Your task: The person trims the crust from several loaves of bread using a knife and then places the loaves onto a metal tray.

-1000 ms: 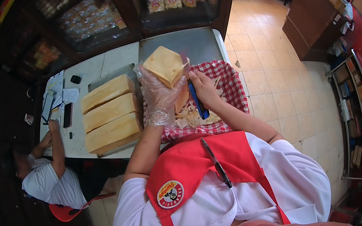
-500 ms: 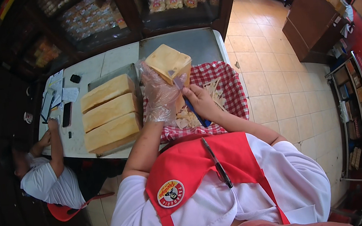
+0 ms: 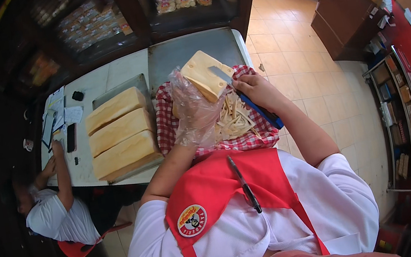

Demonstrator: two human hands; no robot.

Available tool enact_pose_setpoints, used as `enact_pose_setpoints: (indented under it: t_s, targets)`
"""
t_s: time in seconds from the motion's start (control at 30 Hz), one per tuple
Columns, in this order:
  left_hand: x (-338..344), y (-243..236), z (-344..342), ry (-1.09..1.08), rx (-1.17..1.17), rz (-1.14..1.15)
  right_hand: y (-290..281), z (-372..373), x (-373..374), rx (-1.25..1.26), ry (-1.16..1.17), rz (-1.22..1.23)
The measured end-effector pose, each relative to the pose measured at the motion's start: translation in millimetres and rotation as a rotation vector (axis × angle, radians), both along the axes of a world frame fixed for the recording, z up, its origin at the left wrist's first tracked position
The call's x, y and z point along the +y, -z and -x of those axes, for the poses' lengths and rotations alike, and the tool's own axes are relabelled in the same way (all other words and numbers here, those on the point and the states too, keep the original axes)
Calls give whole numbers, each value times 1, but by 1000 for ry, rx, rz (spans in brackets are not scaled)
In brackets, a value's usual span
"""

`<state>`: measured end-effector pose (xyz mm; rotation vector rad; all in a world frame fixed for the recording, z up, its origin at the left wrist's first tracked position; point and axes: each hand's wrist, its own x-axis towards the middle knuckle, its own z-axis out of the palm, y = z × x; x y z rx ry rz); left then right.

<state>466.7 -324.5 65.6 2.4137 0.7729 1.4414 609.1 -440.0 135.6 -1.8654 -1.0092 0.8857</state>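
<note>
My left hand (image 3: 193,111), in a clear plastic glove, is closed round a pale bread loaf (image 3: 203,72) and holds it tilted up over a basket lined with red checked cloth (image 3: 163,110). Bare, my right hand (image 3: 259,90) grips the blue handle of a knife (image 3: 221,75). Its blade lies over the loaf's top end face, near the right edge; whether it touches cannot be made out. Thin bread trimmings (image 3: 235,119) are heaped in the basket below. Part of the loaf is hidden behind the gloved hand.
Left of the basket, three loaves (image 3: 121,132) lie side by side on a metal tray (image 3: 140,84). Behind is another flat metal tray (image 3: 194,48). Farther left, a seated person (image 3: 59,209) leans at the table near papers and a dark phone (image 3: 72,137). A glass-fronted cabinet stands beyond.
The loaf has turned and shifted right in my left hand. My right hand and knife have moved right and up, from the loaf's lower side to its end face, uncovering more trimmings.
</note>
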Motion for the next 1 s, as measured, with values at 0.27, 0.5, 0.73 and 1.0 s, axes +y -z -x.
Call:
enact_pose_setpoints:
  t_s: [0.27,0.5,0.73,1.0]
  targets:
    - [-1,-5,-4,30,49,15,-9,-1,-6,93,-42,102]
    - [2,-12,-1,-5,168,214,-16,13,0,-139,-85,91]
    - [10,-6,-1,-74,76,275,-2,27,-3,-81,-64,13]
    - [34,-40,27,295,12,571,10,3,-1,131,119,-59]
